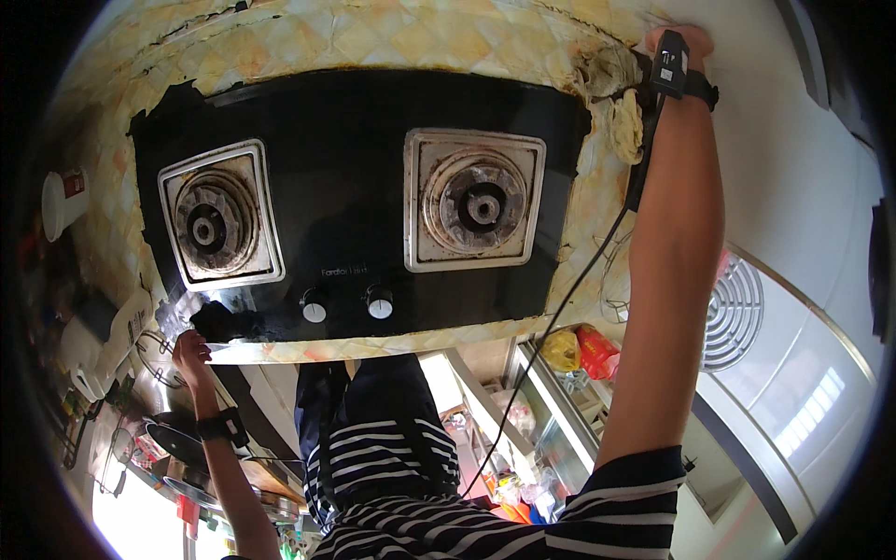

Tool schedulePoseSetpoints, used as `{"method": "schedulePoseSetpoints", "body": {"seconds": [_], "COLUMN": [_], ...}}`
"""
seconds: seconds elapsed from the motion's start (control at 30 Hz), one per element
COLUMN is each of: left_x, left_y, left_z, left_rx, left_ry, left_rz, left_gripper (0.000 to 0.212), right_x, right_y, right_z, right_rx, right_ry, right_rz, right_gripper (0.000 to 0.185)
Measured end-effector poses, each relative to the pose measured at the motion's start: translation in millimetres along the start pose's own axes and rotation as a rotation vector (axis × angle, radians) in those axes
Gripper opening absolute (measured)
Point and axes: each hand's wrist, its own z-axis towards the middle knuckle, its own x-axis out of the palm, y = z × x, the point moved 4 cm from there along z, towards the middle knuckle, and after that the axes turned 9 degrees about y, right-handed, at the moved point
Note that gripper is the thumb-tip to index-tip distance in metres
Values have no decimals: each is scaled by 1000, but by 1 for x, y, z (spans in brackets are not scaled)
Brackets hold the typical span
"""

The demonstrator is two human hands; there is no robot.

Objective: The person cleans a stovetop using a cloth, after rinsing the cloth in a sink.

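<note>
A black two-burner gas cooktop (pixel 336 189) lies before me, set in a worn counter with a diamond pattern. My left hand (pixel 191 353) is at its front left corner, fingers curled, beside a dark patch (pixel 215 320) on the glossy surface. A metal wire stand (pixel 155 360) is just left of that hand. My right arm reaches far up past the cooktop's right side, and my right hand (pixel 689 38) is by the pale wall. A black device strapped to that wrist hides most of its fingers. Crumpled cloths (pixel 626 126) lie near the right wrist.
The left burner (pixel 204 229) and right burner (pixel 483 208) are bare and stained. Two control knobs (pixel 380 306) sit at the front. A white tub (pixel 64 203) stands at far left. A black cable (pixel 560 304) runs down from my right wrist. Another wire stand (pixel 614 280) is at right.
</note>
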Motion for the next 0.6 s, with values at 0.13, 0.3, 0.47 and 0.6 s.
{"method": "schedulePoseSetpoints", "body": {"seconds": [0.13, 0.3, 0.47, 0.6], "left_x": [9, 17, 17, 18], "left_y": [-7, -14, -19, -32], "left_z": [-13, -25, -12, -8], "left_rx": [54, 81, 109, 149], "left_ry": [18, 34, 85, 140], "left_rz": [76, 123, 83, 207], "left_gripper": [28, 23, 21, 22], "right_x": [13, 46, 135, 201], "right_y": [7, 2, -45, -121], "right_z": [-5, -40, -107, -151], "right_rx": [-45, -259, -681, -907], "right_ry": [-33, -67, 131, 408], "right_rz": [-242, -1188, -1999, -2250], "right_gripper": [32, 29, 26, 23]}}
